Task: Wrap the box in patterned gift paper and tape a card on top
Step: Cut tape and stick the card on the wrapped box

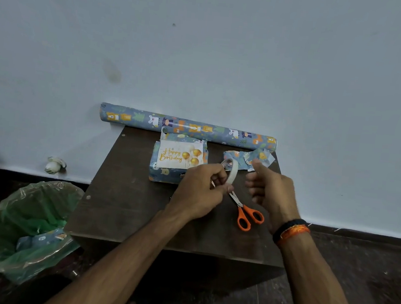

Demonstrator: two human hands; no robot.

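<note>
Up on the dark wooden table, one box wrapped in glossy animal-print paper carries one white birthday card. One paper roll, one paper scrap and one pair of orange-handled scissors lie nearby. Left hand grips a white tape ring; right hand hovers loosely curled, thumb raised, holding nothing.

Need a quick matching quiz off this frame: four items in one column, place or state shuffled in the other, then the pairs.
Items:
1. tape roll
2. scissors
3. card
4. paper roll

Places:
A. on top of the wrapped box
B. along the wall at the table's far edge
C. gripped by the left hand
D. flat on the table, below the right hand

Pairs: 1-C, 2-D, 3-A, 4-B
</note>
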